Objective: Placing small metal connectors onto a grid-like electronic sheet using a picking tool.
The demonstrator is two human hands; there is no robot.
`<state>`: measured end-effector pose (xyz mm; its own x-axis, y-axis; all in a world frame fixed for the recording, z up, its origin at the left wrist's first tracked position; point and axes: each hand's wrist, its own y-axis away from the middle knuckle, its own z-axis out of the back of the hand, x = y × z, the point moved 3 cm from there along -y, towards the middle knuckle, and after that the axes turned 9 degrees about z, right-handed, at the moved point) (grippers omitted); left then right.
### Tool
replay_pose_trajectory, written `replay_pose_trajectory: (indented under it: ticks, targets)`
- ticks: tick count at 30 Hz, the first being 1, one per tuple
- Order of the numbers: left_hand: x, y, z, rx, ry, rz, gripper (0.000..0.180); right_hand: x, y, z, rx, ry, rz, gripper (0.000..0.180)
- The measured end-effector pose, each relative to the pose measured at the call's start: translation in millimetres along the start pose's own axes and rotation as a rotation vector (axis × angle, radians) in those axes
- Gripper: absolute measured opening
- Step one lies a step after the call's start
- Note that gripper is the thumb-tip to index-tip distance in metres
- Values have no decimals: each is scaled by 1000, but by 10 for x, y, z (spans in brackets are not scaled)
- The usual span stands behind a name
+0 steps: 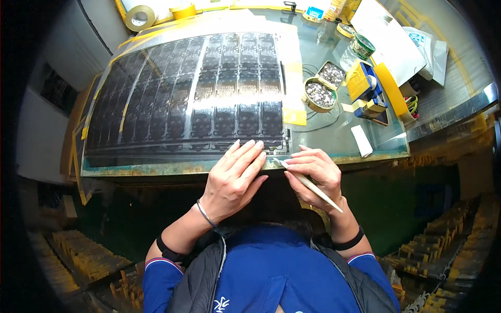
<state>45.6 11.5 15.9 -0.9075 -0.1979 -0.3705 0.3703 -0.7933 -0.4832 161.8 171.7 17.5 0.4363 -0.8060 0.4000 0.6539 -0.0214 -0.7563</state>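
A large dark film sheet (216, 107), printed with rows of circuit-like panels, lies on the glass table (172, 168). My left hand (232, 180) rests at its near edge, fingers stretched out and lying flat on the film. Between the thumb and fingers of my right hand (317, 175) is a slim cream pen-shaped tool (319, 193). The tool's tip points left toward the table's near edge, just right of my left fingertips. Whether that tip is a blade or something else is too small to tell.
Yellow tape (295, 117) borders the film's right side. Farther right stand a round tin of speckled bits (320, 108), a blue and yellow tape dispenser (365, 88), a glass jar (355, 52) and a white strip (361, 141). Tape rolls (140, 19) sit at the back left.
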Motion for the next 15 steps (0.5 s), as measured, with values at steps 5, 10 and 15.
replay_pose_trajectory:
  ticks: [5,10,15]
  targets:
    - [4,-7,-25,-3,-19,0,45,24,1,-13,-7,14,-22,21]
    - [-8,-12,-25,-6,-16,-5,45,32,8,-21,-20,15,-11,19]
    - [-21,-11,-27,-16,-28,-9,44,63,39,-45,2,43,2,19]
